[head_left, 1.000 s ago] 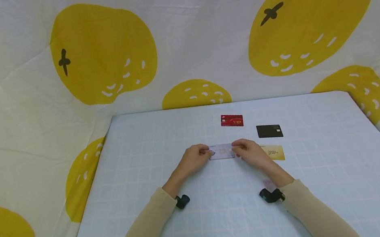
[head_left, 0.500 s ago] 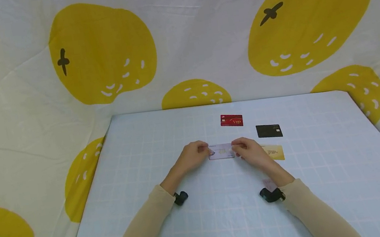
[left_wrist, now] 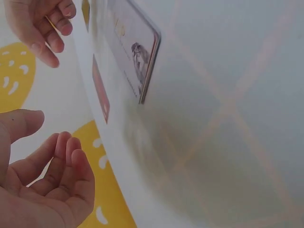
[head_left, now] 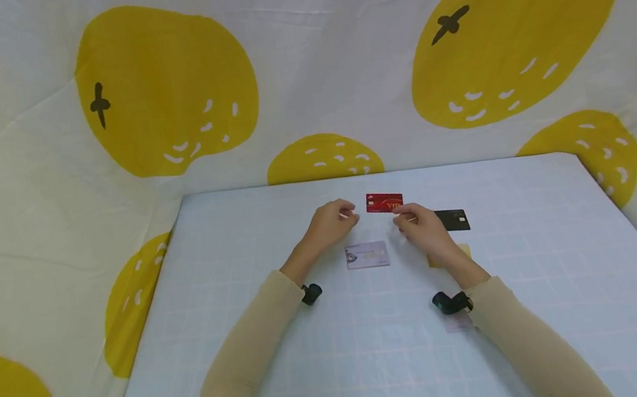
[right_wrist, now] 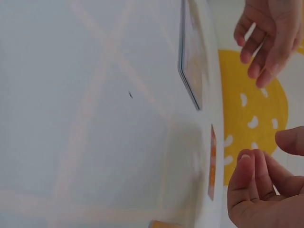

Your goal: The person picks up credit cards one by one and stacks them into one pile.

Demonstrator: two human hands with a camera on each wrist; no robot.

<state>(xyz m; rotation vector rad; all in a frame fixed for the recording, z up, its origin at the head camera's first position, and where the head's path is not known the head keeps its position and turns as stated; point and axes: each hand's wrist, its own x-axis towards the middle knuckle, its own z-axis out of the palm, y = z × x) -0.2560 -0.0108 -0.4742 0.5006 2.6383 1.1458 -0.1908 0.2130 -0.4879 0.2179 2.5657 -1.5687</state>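
A lilac card (head_left: 367, 255) with a small figure printed on it lies on the table between my arms, touched by neither hand. In the right wrist view its edge (right_wrist: 182, 61) looks layered, like several stacked cards. My left hand (head_left: 331, 222) hovers to the left of a red VIP card (head_left: 383, 202), thumb and fingers apart and holding nothing. On the other side, my right hand (head_left: 427, 230) is just below the red card's right corner, also holding nothing; its thumb and fingertips are apart in the right wrist view. It partly covers a black card (head_left: 454, 220).
A gold card (head_left: 464, 250) is partly hidden under the right wrist. A pale pink card (head_left: 457, 322) shows faintly near the right sleeve. The table (head_left: 320, 376) has a light checked cover, and a white cloth with yellow fruit prints (head_left: 172, 90) hangs behind its far edge.
Both hands have let go of the lilac card and moved away from me, toward the red card. The lilac card stays on the table.
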